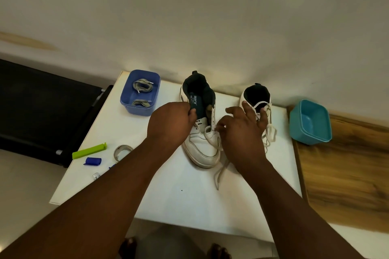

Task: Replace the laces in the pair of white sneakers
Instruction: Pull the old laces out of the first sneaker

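Two white sneakers stand on the white table [181,200], toes toward me. My left hand [170,124] pinches the dark tongue of the left sneaker [202,149]. My right hand [242,130] pinches the old white lace [220,171] at that shoe's lower eyelets; one loose end trails over the toe onto the table. The right sneaker [255,95] stands behind my right hand, still laced in white, with its lace ends hanging loose. Two coiled grey laces [142,86] lie in a blue tub [136,109] at the back left.
An empty teal tub [309,130] sits on a wooden surface at the right. On the table's left part lie a green clip [89,151], a small blue roll [93,161] and a tape ring [122,151]. A dark chair stands to the left. The wall is right behind the shoes.
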A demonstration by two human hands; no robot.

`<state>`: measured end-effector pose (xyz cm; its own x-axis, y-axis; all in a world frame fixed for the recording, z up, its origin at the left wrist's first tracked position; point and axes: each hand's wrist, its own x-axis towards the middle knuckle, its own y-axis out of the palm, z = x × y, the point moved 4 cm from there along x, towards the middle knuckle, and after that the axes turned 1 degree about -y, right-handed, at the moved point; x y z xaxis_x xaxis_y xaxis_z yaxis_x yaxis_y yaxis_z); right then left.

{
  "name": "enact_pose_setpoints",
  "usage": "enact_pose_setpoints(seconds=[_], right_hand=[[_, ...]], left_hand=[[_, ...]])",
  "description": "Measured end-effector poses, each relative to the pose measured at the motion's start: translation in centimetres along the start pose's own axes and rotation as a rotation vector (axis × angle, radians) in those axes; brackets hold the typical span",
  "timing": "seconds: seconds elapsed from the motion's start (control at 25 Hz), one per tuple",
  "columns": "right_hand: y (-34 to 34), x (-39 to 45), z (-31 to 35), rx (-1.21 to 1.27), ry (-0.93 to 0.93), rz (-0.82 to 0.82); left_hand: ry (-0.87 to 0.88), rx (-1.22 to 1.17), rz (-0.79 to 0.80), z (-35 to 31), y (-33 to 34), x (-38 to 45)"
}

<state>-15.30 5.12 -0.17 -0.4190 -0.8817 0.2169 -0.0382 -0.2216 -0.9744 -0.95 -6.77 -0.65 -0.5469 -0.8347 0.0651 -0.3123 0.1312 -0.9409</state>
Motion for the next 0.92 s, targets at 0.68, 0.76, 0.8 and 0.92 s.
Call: enact_pose_setpoints(seconds=[0.68,0.76,0.8,0.92], right_hand=[[0.2,-2.0,0.6,0.058,-0.075,0.053],[-1.4,-1.9,-0.4,0.125,-0.001,-0.006],[-2.6,-1.9,-1.1,0.142,0.037,-0.058],[-6.1,-1.6,-2.5,0.153,0.07,-0.2]], left_hand=[[0.047,-0.017,0.007,1.0,-0.2,-0.4],[0.048,-0.031,0.018,1.1,-0.1,-0.3],[0.048,-0.032,0.026,1.1,0.0,-0.3],[0.021,-0.008,0.06,1.0,0.1,-0.7]])
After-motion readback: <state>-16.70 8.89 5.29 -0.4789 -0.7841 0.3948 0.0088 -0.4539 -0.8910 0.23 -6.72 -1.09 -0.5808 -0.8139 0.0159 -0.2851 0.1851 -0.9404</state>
